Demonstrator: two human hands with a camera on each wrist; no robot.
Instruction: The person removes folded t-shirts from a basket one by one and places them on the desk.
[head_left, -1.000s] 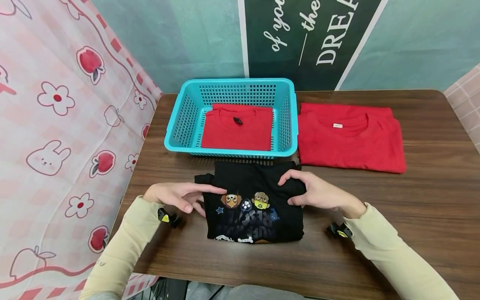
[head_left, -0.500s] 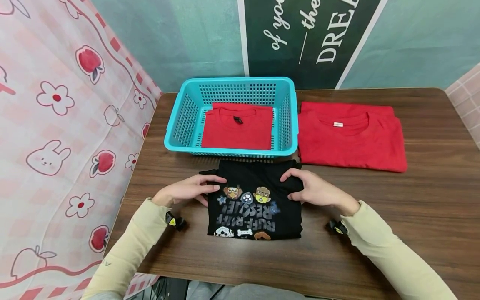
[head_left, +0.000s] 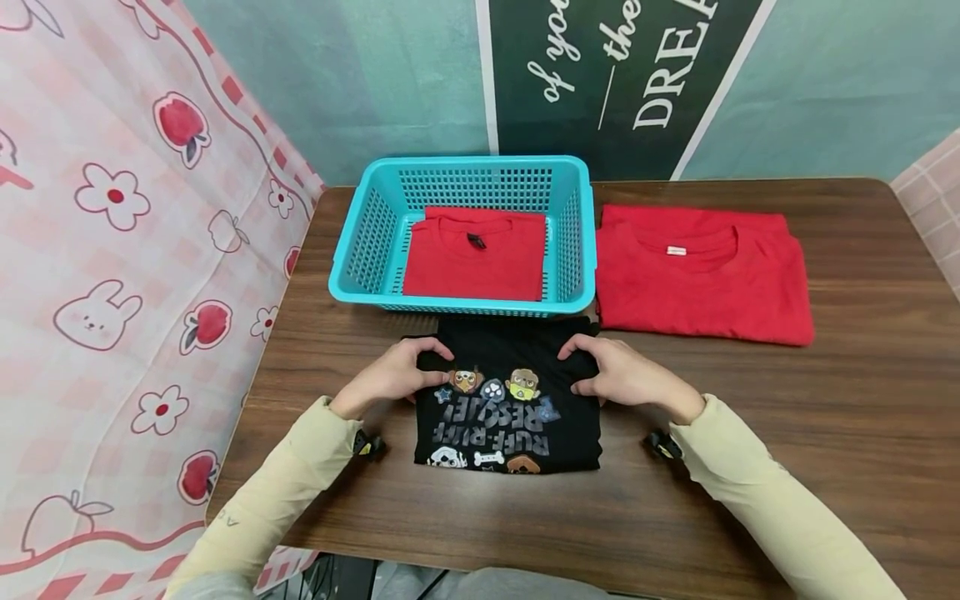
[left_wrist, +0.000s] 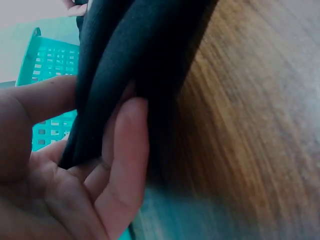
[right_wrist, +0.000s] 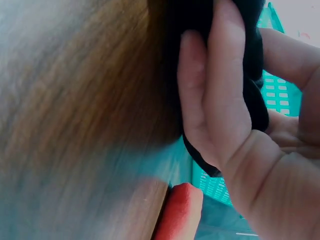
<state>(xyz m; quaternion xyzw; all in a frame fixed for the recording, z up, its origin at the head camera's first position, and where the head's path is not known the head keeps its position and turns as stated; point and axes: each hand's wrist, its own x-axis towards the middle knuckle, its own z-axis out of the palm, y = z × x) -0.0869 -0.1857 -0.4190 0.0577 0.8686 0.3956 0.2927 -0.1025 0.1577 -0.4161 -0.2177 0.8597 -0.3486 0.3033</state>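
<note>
A folded black T-shirt (head_left: pixel 491 350) with a cartoon dog print lies in front of the basket, its lettering upside down in the head view. My left hand (head_left: pixel 393 375) grips its left edge. In the left wrist view the thumb is on one face of the folded cloth (left_wrist: pixel 120 55) and the fingers (left_wrist: pixel 131 150) are curled under the other. On the opposite edge my right hand (head_left: pixel 630 375) holds the layers the same way. The right wrist view shows those fingers (right_wrist: pixel 225 85) along the underside of the black fabric.
A turquoise plastic basket (head_left: pixel 347 258) stands behind the T-shirt, with a folded red T-shirt (head_left: pixel 472 262) inside. Another folded red T-shirt (head_left: pixel 705 283) lies right of the basket on the wooden table (head_left: pixel 862 400). A printed pink-and-white curtain (head_left: pixel 112 333) hangs at the left.
My left hand has moved right, from extended fingers over the black T-shirt to a grip on its left edge. The right hand keeps its hold. The shirt's front edge has shifted slightly away.
</note>
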